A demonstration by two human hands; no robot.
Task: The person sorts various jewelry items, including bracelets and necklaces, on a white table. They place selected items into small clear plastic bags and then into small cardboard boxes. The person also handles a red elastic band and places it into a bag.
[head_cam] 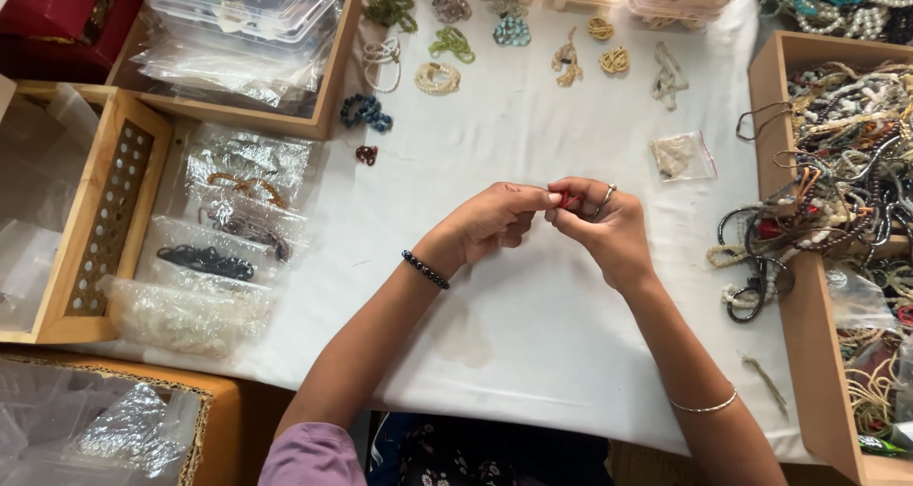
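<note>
Overhead, white cloth (533, 144) tabletop, bead bracelets (447, 44), wooden tray (808, 286), hands (552, 222) meeting.

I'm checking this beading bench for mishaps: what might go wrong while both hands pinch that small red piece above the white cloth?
1. The small red piece is pinched only at the fingertips of the left hand and right hand; if it slips, it may roll across the white cloth.
2. Strands from the wooden tray of beaded strings hang over its edge by the right forearm, so a snag might drag them out.
</note>
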